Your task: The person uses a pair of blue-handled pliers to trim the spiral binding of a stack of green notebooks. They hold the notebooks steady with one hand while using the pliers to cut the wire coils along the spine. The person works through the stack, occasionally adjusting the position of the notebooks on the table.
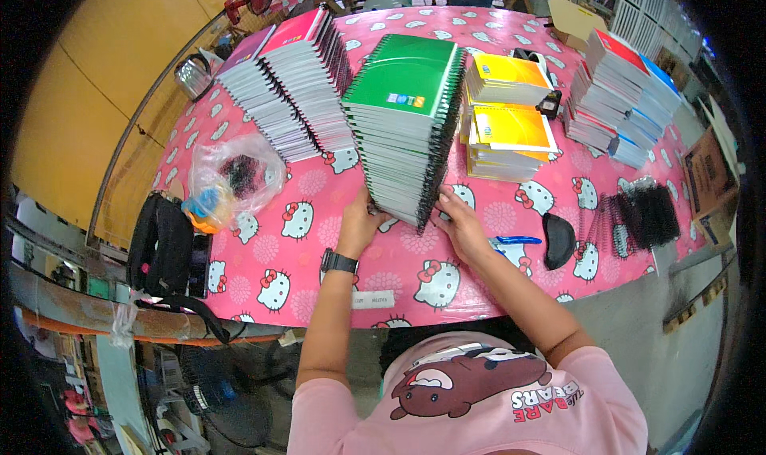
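A tall stack of spiral-bound notebooks with green covers [405, 76] stands in front of me, black coils along its right side. My left hand [361, 225] grips the bottom left corner of the stack, its fingertips partly hidden at the base. At the bottom right corner my right hand [464, 222] holds the same stack, thumb and fingers against the coil side. Just right of that hand, blue-handled pliers [515, 240] lie on the table beside a black curved case [558, 241].
Stacks of purple and pink notebooks [297, 28] rise at left, yellow books [511, 128] and red and blue books [618, 56] at right. Loose black coils [650, 218] lie at far right. A plastic bag [259, 164] and black pouch [159, 244] sit on the pink tablecloth [319, 188].
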Demonstrator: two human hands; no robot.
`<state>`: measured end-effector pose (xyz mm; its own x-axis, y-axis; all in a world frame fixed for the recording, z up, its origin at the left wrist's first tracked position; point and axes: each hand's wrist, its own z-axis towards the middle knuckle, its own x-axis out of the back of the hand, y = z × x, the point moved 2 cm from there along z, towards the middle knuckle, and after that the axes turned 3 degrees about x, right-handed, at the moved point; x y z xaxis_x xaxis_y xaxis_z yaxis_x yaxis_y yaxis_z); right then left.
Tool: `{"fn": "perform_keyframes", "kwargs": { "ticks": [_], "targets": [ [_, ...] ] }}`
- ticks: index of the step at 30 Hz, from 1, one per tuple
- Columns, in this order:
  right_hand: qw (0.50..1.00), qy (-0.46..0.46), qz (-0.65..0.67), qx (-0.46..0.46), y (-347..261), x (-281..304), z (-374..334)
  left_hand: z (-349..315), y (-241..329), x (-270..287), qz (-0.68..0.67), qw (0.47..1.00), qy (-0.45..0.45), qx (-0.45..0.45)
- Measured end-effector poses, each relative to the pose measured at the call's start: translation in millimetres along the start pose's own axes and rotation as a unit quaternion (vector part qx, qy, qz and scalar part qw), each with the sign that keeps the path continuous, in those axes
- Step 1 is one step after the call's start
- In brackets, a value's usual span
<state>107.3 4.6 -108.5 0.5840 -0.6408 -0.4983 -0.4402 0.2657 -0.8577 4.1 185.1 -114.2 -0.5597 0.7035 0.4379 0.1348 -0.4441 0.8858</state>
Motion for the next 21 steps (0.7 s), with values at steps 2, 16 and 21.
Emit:
{"fn": "perform_keyframes", "kwargs": {
  "ticks": [2, 16, 21],
  "targets": [
    [1.000, -0.012, -0.023, 0.005, -2, -5, 7, 9, -9, -2, -0.060, 0.997, 0.023, -0.033],
    [0.830, -0.186, -0.510, 0.125, -57, 17, 2, 44, -27, 12, 0.048, 0.999, 0.024, -0.006],
    [0.558, -0.059, -0.818, 0.123, -103, 78, -91, 36, -11, 3, 0.035, 0.998, 0.042, -0.028]
  ]
}}
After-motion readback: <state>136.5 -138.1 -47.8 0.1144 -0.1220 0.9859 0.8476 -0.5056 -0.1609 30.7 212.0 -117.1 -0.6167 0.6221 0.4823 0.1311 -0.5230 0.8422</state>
